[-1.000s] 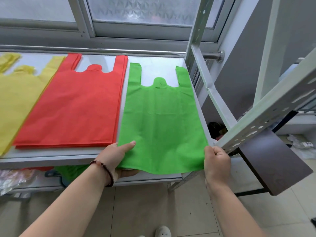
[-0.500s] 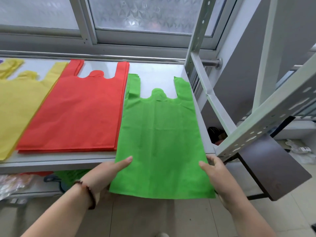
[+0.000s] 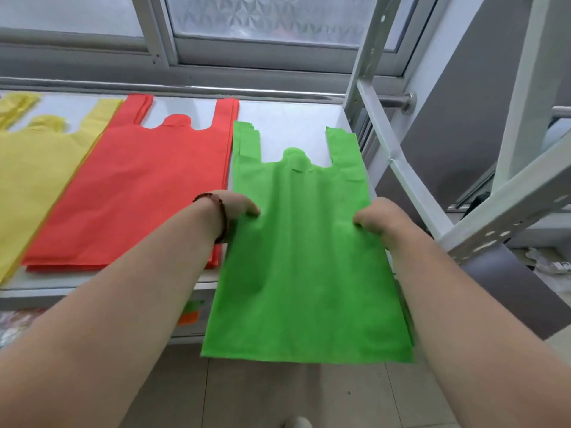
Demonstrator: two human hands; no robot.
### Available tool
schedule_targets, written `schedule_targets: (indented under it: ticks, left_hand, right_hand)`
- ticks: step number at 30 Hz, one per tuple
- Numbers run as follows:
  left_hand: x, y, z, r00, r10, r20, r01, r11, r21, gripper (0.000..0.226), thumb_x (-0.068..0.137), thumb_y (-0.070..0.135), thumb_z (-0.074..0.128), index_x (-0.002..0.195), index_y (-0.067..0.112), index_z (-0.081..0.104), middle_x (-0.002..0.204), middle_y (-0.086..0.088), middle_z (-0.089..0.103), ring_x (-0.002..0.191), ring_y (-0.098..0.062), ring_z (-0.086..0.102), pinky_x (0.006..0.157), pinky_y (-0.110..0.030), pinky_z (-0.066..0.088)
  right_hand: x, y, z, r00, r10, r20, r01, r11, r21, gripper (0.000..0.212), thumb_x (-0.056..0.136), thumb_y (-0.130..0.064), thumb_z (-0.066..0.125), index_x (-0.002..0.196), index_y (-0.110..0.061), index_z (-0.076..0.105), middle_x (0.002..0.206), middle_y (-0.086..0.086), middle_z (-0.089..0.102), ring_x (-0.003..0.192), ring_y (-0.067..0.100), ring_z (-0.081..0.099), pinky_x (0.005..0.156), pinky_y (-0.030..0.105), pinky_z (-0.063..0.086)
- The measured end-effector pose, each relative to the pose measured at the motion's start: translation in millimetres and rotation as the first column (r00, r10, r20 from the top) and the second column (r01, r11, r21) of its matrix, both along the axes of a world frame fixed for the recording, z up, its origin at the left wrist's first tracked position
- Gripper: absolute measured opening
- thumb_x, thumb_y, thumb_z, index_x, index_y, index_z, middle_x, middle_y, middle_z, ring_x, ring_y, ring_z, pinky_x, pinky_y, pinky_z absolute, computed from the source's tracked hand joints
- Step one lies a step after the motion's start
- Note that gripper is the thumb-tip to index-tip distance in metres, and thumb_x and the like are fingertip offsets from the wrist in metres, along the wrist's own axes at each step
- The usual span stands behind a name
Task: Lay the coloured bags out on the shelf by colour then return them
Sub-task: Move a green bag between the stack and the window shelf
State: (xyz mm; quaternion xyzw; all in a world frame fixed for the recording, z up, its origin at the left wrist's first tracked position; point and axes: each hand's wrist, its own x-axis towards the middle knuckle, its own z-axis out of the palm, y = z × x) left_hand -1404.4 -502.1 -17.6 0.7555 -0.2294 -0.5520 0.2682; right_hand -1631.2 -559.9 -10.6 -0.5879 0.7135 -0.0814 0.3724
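The left hand point(image 3: 238, 206) and right hand point(image 3: 375, 216) are pinching the green bag point(image 3: 306, 257) by its side edges. The bag is hanging half off the shelf point(image 3: 293, 125), with the red bags point(image 3: 139, 186) at its 9 o'clock.

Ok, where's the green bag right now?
The green bag is right of the red bags, half overhanging the shelf front, held by left hand and right hand.
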Motion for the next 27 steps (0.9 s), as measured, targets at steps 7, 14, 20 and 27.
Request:
schedule_targets:
  ticks: [7,14,20,27]
  left_hand:
    - [21.9,-19.4,-16.1,0.97,0.091,-0.226,-0.136,0.972,-0.19,0.04,0.084,0.015,0.06,0.121,0.001,0.054,0.109,-0.014,0.069,0.089,-0.02,0.069,0.083,-0.031,0.058]
    - [41.0,-33.3,-15.2,0.817,-0.077,-0.572,-0.084,0.965,-0.249,0.032,0.081,0.03,0.054,0.07,0.011,0.077,0.069,-0.003,0.076,0.064,-0.015,0.073,0.06,-0.029,0.06]
    - [36.5,-48.9,-15.7,0.712,-0.2,-0.673,-0.125,0.907,-0.402,0.043,0.094,0.018,0.032,0.099,0.019,0.075,0.092,-0.003,0.076,0.082,-0.015,0.073,0.077,-0.033,0.059]
    - [31.0,-62.9,-15.2,0.858,-0.157,-0.49,-0.109,0.875,-0.471,0.014,0.094,0.01,0.044,0.087,0.01,0.056,0.062,0.002,0.07,0.057,-0.015,0.071,0.054,-0.033,0.059]
  right_hand:
    - [0.6,-21.9,-6.1,0.973,-0.087,0.212,0.095,0.995,-0.027,0.046,0.083,-0.018,0.067,0.12,0.006,0.054,0.102,0.011,0.058,0.092,0.024,0.057,0.08,0.031,0.047]
    - [-3.2,-38.9,-3.1,0.793,-0.265,0.549,-0.01,0.895,0.446,0.013,0.085,-0.021,0.063,0.082,-0.009,0.066,0.061,0.007,0.073,0.05,0.018,0.07,0.049,0.032,0.059]
    - [-5.2,-53.6,-18.5,0.489,-0.186,0.852,-0.202,0.926,0.319,0.036,0.09,0.001,0.036,0.09,-0.005,0.072,0.077,0.011,0.075,0.067,0.022,0.073,0.066,0.037,0.06]
    - [6.0,-74.1,-10.3,0.162,-0.078,0.984,-0.383,0.914,0.136,0.049,0.083,-0.03,0.056,0.126,-0.007,0.057,0.109,0.012,0.067,0.097,0.03,0.067,0.088,0.042,0.055]
